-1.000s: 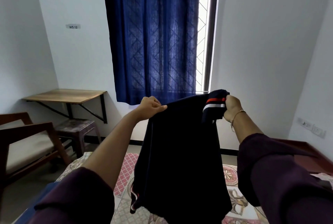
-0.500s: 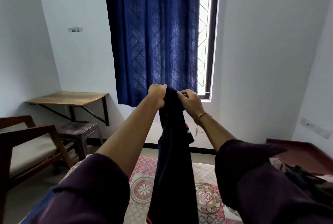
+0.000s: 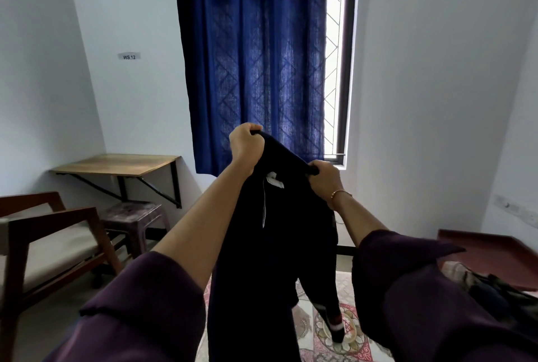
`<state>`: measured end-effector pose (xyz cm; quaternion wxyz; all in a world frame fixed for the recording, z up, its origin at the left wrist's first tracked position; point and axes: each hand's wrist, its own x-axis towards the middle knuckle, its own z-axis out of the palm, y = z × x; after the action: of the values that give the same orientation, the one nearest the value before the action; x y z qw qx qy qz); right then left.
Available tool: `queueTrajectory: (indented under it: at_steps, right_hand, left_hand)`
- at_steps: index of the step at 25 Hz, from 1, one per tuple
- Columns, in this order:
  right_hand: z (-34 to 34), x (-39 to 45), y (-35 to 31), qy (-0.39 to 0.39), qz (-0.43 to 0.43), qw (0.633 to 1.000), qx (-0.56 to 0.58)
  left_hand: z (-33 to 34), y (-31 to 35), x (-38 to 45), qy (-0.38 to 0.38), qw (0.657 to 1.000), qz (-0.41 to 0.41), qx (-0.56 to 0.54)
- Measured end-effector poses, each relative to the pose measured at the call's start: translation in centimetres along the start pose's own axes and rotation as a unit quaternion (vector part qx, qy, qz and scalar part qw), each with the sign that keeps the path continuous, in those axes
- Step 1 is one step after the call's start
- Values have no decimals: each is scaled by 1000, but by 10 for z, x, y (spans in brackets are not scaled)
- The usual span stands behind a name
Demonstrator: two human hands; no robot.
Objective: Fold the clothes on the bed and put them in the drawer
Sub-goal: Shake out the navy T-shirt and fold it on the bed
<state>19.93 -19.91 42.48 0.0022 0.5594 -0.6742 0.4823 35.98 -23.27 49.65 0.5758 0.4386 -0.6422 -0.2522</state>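
Chair [image 3: 58, 233] left — bed [image 3: 329, 332] below

One dark garment [image 3: 262, 245], two hands, one curtain [image 3: 253, 56], one chair [image 3: 43, 233], one stool [image 3: 134, 216].

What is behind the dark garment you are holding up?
Behind the dark garment hang the blue curtain and window; below lies the patterned bedspread. The wall and floor directly behind it are covered.

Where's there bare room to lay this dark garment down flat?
The patterned bedspread shows bare below the hanging dark garment, between both sleeves. The wall-mounted wooden shelf left of the blue curtain also looks bare. The bed's right side is crowded by a heap of clothes.
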Motion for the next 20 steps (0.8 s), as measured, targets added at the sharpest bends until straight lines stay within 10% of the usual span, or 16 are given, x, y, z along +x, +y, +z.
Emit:
queueTrajectory:
  at_steps: [5, 11, 15, 20]
  right_hand:
    - [-9, 4, 6, -9, 20, 999, 37]
    - [-9, -3, 19, -158, -78, 984, -10]
    - [-9, -13, 50, -205, 4, 975, -87]
    - [-30, -10, 53, -64, 88, 993, -41]
  left_hand:
    - [-8, -15, 6, 32, 939, 160, 303]
    - [-6, -15, -2, -2, 990, 43, 137]
    - [-14, -19, 4, -13, 997, 44, 63]
    - [-31, -31, 16, 15, 986, 83, 146]
